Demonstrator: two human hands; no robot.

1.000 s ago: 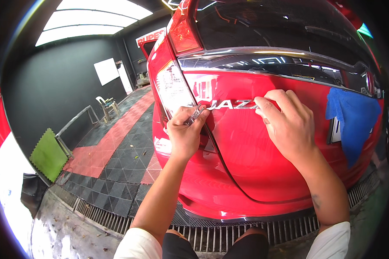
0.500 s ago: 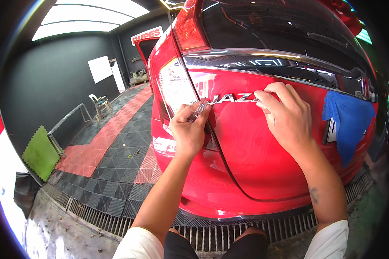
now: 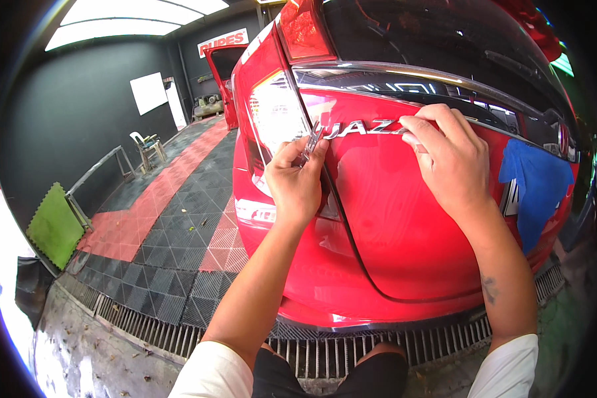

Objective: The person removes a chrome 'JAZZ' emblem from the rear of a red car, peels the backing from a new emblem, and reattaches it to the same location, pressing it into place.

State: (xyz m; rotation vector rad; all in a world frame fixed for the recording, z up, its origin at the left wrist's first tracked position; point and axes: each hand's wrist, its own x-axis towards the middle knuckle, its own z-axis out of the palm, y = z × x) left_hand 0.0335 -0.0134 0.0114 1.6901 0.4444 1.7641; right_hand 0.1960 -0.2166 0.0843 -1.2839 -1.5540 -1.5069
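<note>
On the red car's tailgate [image 3: 404,219] a row of chrome emblem letters [image 3: 361,128] runs below the shiny trim strip. My left hand [image 3: 295,182] pinches a small silver, partly see-through piece [image 3: 313,140] between thumb and fingers, beside the letters' left end and the tailgate seam. Its exact kind is too small to tell. My right hand [image 3: 454,156] is at the letters' right end, its thumb and fingers drawn together and covering the last letter in part. Whatever those fingertips hold, if anything, is hidden.
A blue cloth [image 3: 536,189] hangs over the number plate, right of my right hand. The tail light [image 3: 275,113] lies left of the seam. Below the bumper runs a metal drain grate [image 3: 371,348]. Farther left are a chair [image 3: 147,149] and a green mat tile [image 3: 56,225].
The silver piece in my left hand has turned more upright. Both hands stay by the emblem letters, and the whole view has shifted slightly.
</note>
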